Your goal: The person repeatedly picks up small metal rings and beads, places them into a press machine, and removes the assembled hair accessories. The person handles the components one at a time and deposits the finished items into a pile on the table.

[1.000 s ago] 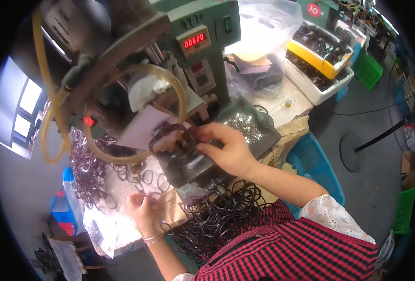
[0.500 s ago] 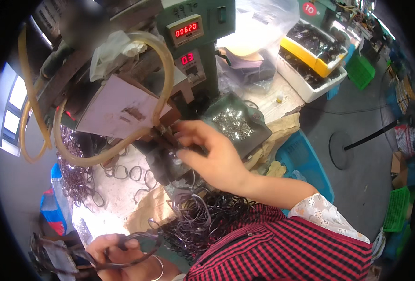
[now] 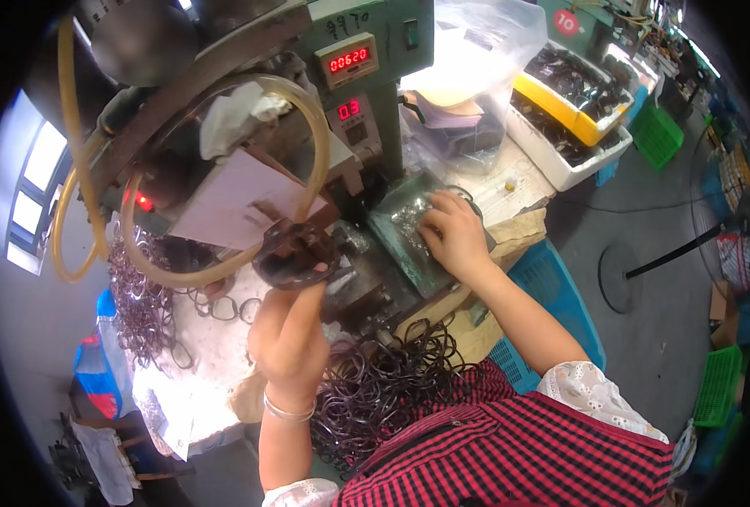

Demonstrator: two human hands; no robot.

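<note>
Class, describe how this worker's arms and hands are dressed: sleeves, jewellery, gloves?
Both hands are ungloved. The left hand has a thin, pale bangle at its wrist; the right hand has none. The right sleeve is short, white and lacy, with a flower pattern; the left sleeve, partly in view, is also white.

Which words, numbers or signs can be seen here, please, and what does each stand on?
I'll locate, not copy, them:
Red lit digits: upper display.
Red lit digits: lower display.
Dark handwritten marks: green machine housing.
White number: round red sign.
Others: too small to read.
</note>
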